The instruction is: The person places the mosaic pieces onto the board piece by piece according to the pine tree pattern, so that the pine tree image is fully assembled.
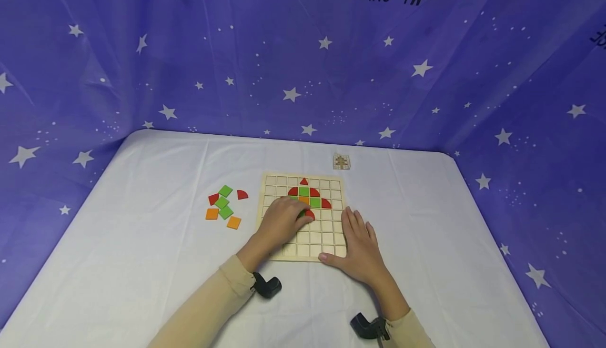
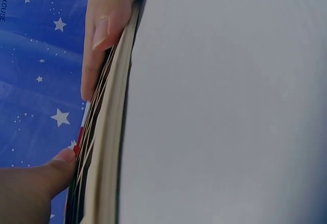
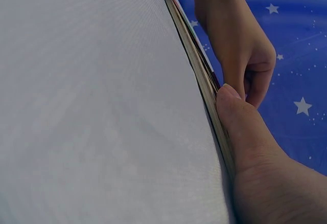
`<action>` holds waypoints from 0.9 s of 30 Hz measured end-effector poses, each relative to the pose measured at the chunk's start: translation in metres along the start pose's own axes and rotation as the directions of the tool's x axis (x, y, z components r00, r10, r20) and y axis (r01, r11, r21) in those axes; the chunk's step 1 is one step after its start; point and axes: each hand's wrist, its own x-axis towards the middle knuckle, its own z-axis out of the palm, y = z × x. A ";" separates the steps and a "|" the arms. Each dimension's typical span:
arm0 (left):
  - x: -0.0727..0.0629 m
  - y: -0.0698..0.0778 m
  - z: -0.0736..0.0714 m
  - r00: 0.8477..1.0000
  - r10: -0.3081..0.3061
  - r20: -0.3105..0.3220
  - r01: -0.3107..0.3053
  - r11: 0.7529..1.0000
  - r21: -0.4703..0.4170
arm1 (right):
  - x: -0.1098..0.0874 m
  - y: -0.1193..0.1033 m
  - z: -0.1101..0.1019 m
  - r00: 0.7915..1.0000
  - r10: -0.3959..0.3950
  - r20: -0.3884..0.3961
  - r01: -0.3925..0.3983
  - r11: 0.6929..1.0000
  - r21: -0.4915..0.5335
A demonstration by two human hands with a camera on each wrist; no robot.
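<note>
A square wooden grid board [image 1: 326,239] lies on the table with red, green and orange tiles set in its upper cells. My left hand [image 1: 282,220] is over the board's middle, fingers bent, thumb and forefinger pinching a red quarter-circle tile [image 1: 310,215] at its cell; the palm covers part of the grid. In the left wrist view the left thumb [image 2: 57,170] is beside a bit of red at board level. With straight fingers, my right hand [image 1: 362,250] lies along the board's right side, its thumb on the near edge.
Left of the board are loose tiles: several green squares [image 1: 225,212], orange squares [image 1: 212,214], a red piece [image 1: 213,199] and a red quarter-circle [image 1: 242,195]. A small card with a tree-like pattern [image 1: 341,161] lies beyond the board. A starry purple cloth [image 1: 265,63] hangs behind the white-covered table [image 1: 156,221].
</note>
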 end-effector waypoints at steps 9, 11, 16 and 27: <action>0.000 0.001 0.006 0.997 0.011 -0.073 -0.009 0.999 0.032 | 0.001 0.002 0.002 1.000 0.001 -0.001 -0.001 1.000 -0.003; 0.000 0.001 0.007 0.997 0.001 -0.077 0.001 1.000 0.026 | 0.001 0.002 0.003 1.000 0.002 0.000 -0.002 1.000 -0.006; 0.003 0.000 0.010 0.998 -0.009 -0.066 0.010 1.000 0.010 | 0.001 0.002 0.003 1.000 0.003 0.003 -0.003 1.000 -0.006; 0.006 0.000 0.010 0.999 -0.003 -0.040 0.004 1.000 0.012 | 0.001 0.001 0.002 1.000 0.005 0.005 -0.005 1.000 0.005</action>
